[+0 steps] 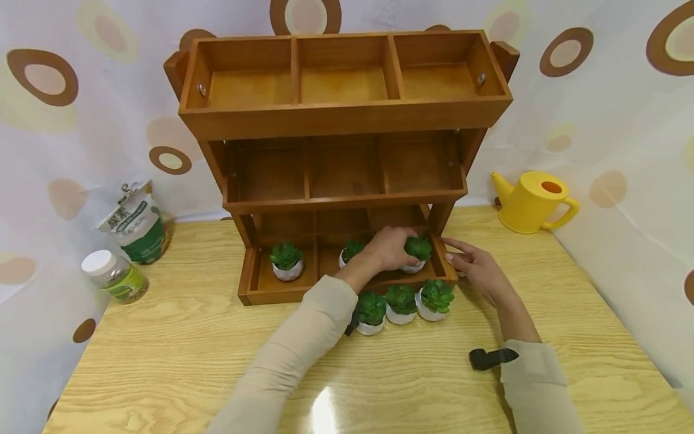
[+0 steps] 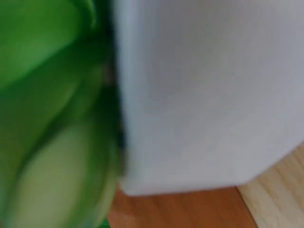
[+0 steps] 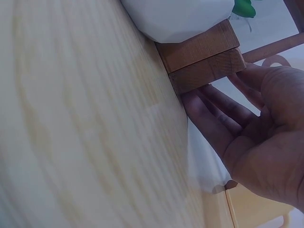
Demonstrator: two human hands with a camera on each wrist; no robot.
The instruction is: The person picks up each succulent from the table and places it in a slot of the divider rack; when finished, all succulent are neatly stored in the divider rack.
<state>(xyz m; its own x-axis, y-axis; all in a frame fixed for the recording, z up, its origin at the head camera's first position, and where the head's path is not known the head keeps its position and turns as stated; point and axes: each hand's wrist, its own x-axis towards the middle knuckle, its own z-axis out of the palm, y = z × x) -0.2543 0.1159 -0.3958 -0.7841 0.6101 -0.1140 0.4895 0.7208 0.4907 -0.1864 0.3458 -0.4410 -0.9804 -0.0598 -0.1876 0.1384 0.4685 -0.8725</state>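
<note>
The left hand [image 1: 391,247] grips a potted succulent [image 1: 418,248] in the right compartment of the wooden shelf's bottom tier. At that tier's right end the right hand [image 1: 477,268] touches the side, its fingers against the wood; in the right wrist view the hand [image 3: 266,128] rests by the shelf's corner [image 3: 209,66]. Two more succulents stand in the bottom tier, one at left [image 1: 286,261] and one in the middle [image 1: 352,250]. Three others, including the rightmost [image 1: 435,299], stand on the table before the shelf. A white pot [image 2: 204,95] fills much of the left wrist view.
The shelf's upper two tiers [image 1: 347,120] hold nothing visible. A yellow watering can [image 1: 531,203] stands at the right rear. At the left are a bag [image 1: 135,226] and a white-lidded jar [image 1: 115,276]. Patterned cloth [image 1: 612,120] hangs behind the wooden table [image 1: 217,349].
</note>
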